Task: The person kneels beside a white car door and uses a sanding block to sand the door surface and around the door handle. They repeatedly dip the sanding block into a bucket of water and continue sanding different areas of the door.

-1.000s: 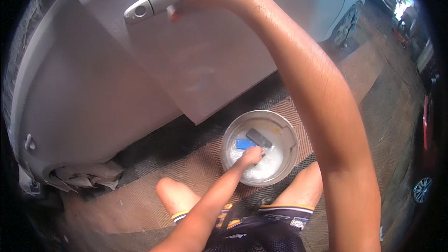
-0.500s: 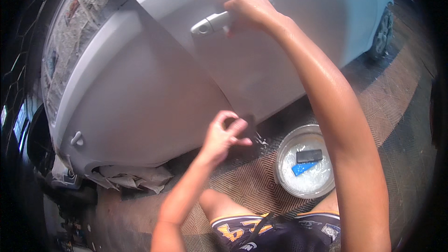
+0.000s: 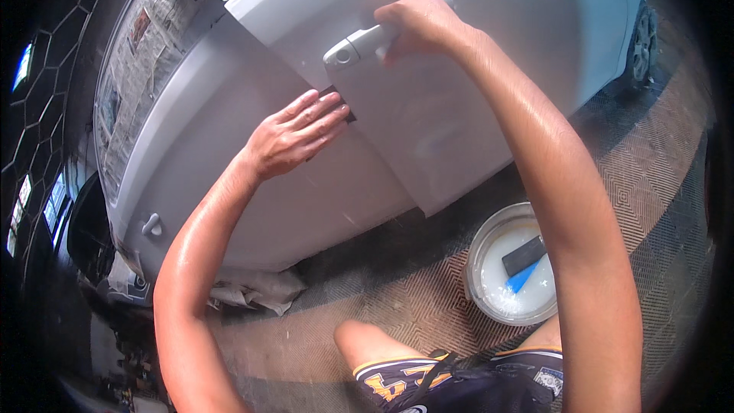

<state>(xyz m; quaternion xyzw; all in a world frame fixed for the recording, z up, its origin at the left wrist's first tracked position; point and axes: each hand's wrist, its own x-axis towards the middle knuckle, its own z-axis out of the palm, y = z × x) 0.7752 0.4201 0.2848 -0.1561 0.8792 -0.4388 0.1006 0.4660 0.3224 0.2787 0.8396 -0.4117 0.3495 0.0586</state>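
Observation:
My left hand lies flat on the pale grey car door, beside the seam between two door panels. Its fingers are together over a dark, thin piece of sandpaper, whose edge shows past the fingertips. Higher up and to the right, my right hand is closed round the light grey door handle; part of the handle is hidden by it. At lower right a clear round tub of cloudy water holds a dark grey block and a blue flat piece.
Newspaper masking covers the window at upper left. Crumpled paper hangs below the car's lower edge at left. A wheel stands at far right. The patterned floor runs beneath the tub and my knees.
My left hand has risen from low near the tub up onto the door, with the sandpaper now against the panel. The block and blue piece have turned in the water. My right hand stays at the handle.

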